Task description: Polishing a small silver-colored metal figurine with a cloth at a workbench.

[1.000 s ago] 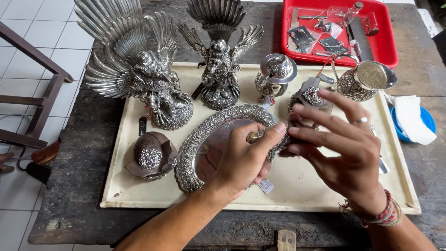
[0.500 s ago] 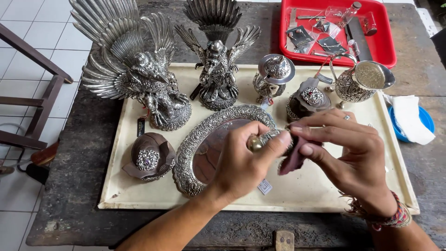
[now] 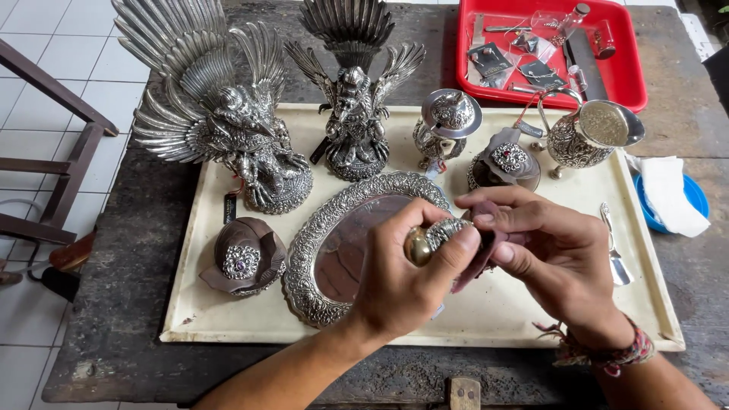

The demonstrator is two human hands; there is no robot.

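Both hands have drawn slightly nearer the camera since the earlier frame. Left hand [image 3: 399, 285] has its grip closed on a small silver ornament [image 3: 433, 239] above the oval platter [image 3: 345, 254]; right hand [image 3: 547, 254] pinches a dark cloth [image 3: 486, 247] against it. If rubbing loosens the grip, the ornament could drop and dent the platter on the cream tray [image 3: 516, 319].

black tag [image 3: 230, 207] on tray [image 3: 190, 304], clear packets [image 3: 524, 64]

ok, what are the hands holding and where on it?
Left hand pinches a small ornate silver piece near its rounded end; right hand presses a dark cloth against its other end.
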